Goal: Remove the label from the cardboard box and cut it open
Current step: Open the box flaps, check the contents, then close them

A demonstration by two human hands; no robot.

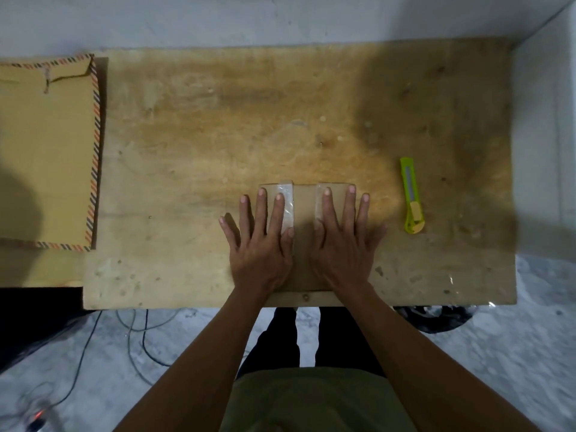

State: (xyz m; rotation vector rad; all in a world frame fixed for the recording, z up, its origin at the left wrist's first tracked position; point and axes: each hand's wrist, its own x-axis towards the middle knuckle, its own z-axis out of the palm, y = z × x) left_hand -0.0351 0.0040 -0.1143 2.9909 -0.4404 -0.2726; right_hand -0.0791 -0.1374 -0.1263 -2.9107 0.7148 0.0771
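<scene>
A small flat brown cardboard box lies near the front edge of the wooden table. Two strips of clear tape run across its top, the left strip and the right strip. My left hand rests flat on the box's left part, fingers spread. Flat on its right part lies my right hand, fingers also apart. Neither hand holds anything. A lime-green utility knife lies on the table to the right of the box, apart from my right hand. I see no label on the uncovered part.
A large brown envelope with a striped border lies at the table's left end. White walls stand behind and to the right. Below the front edge are cables on the floor and a dark bag.
</scene>
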